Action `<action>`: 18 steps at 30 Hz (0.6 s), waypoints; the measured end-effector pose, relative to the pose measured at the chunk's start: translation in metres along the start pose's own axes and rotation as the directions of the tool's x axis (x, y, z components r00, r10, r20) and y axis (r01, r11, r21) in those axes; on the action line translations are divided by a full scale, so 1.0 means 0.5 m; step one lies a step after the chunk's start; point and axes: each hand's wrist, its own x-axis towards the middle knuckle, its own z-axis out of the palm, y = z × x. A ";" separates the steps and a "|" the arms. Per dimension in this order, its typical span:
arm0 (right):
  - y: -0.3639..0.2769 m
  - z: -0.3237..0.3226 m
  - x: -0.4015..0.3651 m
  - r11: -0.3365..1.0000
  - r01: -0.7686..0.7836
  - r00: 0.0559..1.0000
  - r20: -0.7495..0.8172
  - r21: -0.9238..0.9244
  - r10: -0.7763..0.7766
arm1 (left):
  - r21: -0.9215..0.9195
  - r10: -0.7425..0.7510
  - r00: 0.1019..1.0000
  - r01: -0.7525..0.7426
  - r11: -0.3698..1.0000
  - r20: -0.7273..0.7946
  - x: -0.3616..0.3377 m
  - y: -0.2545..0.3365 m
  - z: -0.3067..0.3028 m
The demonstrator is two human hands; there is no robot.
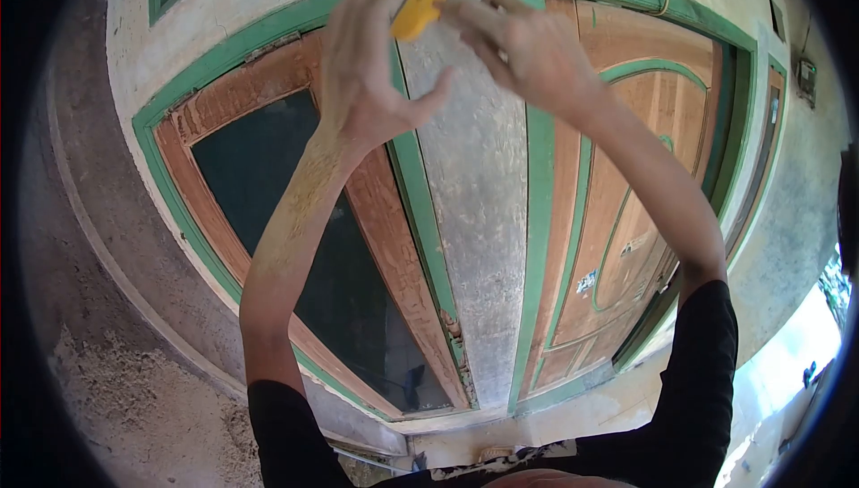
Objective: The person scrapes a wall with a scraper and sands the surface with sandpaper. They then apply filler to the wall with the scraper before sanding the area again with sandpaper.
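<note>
High in the view, a small yellow block-like tool (425,0) with a dark edge is tilted between my two hands. My right hand (528,45) pinches it at its right side, fingers bent. Beside it my left hand (371,63) is raised with the thumb stretched out to the right, its fingertips partly hidden behind the yellow tool. Pale yellowish dust coats the left forearm (309,188). Both hands are in front of the upper part of a grey wall strip (479,184) between a window and a door.
To the left is a brown wooden window frame (380,246) with dark glass (268,175), edged in worn green trim (429,211). A wooden panel door (617,229) with green lines stands at the right. Rough rubble-like material (134,398) lies at lower left.
</note>
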 end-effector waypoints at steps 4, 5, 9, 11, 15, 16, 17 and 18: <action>0.070 -0.039 0.088 0.987 -0.123 0.991 -0.065 -0.103 0.117 | -0.067 0.242 0.970 -0.240 0.969 0.021 0.076 0.016 0.058; 0.087 -0.041 0.106 0.969 -0.229 0.973 -0.045 -0.090 0.226 | -0.082 0.220 0.975 -0.217 0.973 0.022 0.095 0.011 0.073; 0.151 -0.022 0.141 0.997 -0.052 0.987 -0.153 -0.055 0.043 | -0.146 0.260 0.965 -0.262 0.954 -0.030 0.151 -0.056 0.158; 0.153 -0.021 0.149 0.989 -0.118 0.985 -0.135 -0.090 0.105 | -0.222 0.141 0.989 -0.148 0.964 -0.048 0.166 -0.059 0.181; 0.159 -0.004 0.164 0.956 -0.184 0.983 -0.018 -0.229 0.185 | -0.277 0.032 0.999 -0.025 0.961 0.020 0.170 -0.096 0.235; 0.157 -0.001 0.168 0.957 -0.177 0.984 -0.023 -0.231 0.177 | -0.293 -0.006 1.000 -0.003 0.956 -0.030 0.170 -0.103 0.249; 0.152 0.005 0.168 0.950 -0.176 0.984 -0.014 -0.258 0.178 | -0.313 -0.046 0.996 0.020 0.950 -0.077 0.168 -0.108 0.265; 0.141 0.006 0.170 0.943 -0.173 0.984 -0.004 -0.285 0.180 | -0.310 -0.046 0.996 0.019 0.951 -0.082 0.172 -0.104 0.275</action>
